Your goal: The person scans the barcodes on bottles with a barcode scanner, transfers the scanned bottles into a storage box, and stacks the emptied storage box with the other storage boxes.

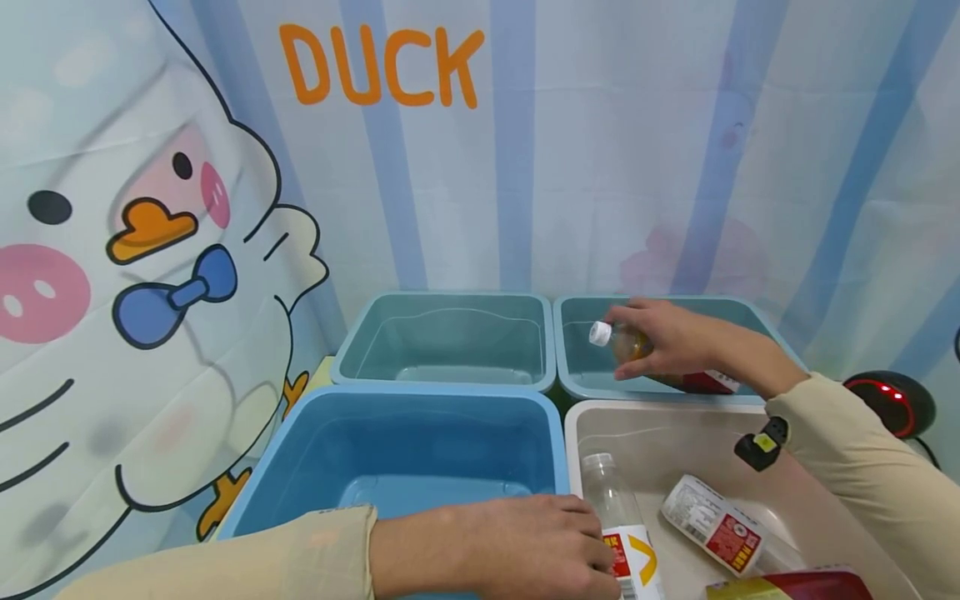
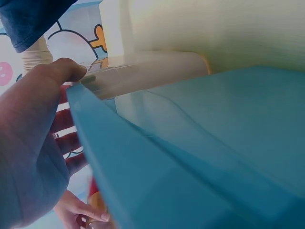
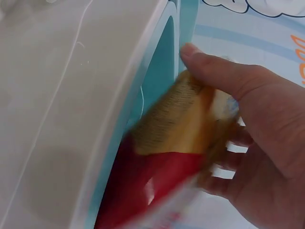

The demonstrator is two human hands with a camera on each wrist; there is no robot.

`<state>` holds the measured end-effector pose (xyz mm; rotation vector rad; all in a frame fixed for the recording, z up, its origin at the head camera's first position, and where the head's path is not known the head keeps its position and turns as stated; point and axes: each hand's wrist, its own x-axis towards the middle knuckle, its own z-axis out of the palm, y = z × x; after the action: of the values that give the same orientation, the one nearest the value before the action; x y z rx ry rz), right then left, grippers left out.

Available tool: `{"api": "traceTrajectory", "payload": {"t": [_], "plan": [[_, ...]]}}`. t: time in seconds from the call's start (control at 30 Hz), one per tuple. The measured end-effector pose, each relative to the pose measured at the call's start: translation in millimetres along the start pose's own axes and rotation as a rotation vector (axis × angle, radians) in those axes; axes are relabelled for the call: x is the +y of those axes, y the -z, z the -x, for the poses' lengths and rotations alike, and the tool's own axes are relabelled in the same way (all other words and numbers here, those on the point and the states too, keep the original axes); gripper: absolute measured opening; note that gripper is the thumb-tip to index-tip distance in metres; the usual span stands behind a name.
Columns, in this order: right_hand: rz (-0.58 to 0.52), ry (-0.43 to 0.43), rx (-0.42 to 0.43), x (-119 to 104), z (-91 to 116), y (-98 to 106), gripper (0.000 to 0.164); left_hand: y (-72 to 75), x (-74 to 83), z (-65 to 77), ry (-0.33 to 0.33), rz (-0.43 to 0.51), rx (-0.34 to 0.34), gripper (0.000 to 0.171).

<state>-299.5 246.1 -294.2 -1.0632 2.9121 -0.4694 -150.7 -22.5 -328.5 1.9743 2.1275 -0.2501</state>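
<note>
My right hand (image 1: pixel 671 337) holds a clear plastic bottle (image 1: pixel 624 343) over the back right teal bin (image 1: pixel 750 310). Its white cap (image 1: pixel 600 333) points left. In the right wrist view, thumb and fingers lie on opposite sides of the bottle (image 3: pixel 174 129), whose amber and red label is blurred. My left hand (image 1: pixel 517 546) rests over the right rim of the front blue bin (image 1: pixel 420 390). From the left wrist view, its fingers are spread along the bin's rim (image 2: pixel 95 121) and hold nothing. Close by its fingertips, an upright-leaning clear bottle (image 1: pixel 611 500) stands in the beige bin (image 1: pixel 675 408).
Another labelled clear bottle (image 1: pixel 731 525) lies in the beige bin, above a red and yellow package (image 1: pixel 787 585). A teal bin (image 1: pixel 442 300) stands at the back left. Behind hangs a striped duck curtain (image 1: pixel 607 167); a black device with red lights (image 1: pixel 888 404) is at the right.
</note>
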Motion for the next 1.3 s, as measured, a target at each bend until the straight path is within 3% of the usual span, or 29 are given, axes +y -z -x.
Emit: {"api": "traceTrajectory", "payload": {"t": [0.17,0.47,0.8,1.13,1.3], "plan": [[0.021,-0.024,-0.030,1.9,1.3,0.3,0.064,-0.2,-0.3,-0.4,0.002,0.004,-0.003,0.048],[0.029,-0.016,0.005,-2.6,9.2,12.7,0.066,0.2,-1.3,-0.4,0.003,-0.013,-0.002,0.047],[0.044,0.002,0.017,-17.8,32.2,16.1,0.070,-1.5,-1.3,-1.4,0.008,0.006,-0.015,0.051],[0.050,0.075,-0.091,-42.5,60.7,15.8,0.080,-1.3,-0.8,-2.1,0.007,-0.006,-0.005,0.050],[-0.025,0.044,-0.180,-50.2,75.2,10.3,0.080,-1.3,-0.1,-2.7,0.010,-0.010,-0.003,0.050]]}}
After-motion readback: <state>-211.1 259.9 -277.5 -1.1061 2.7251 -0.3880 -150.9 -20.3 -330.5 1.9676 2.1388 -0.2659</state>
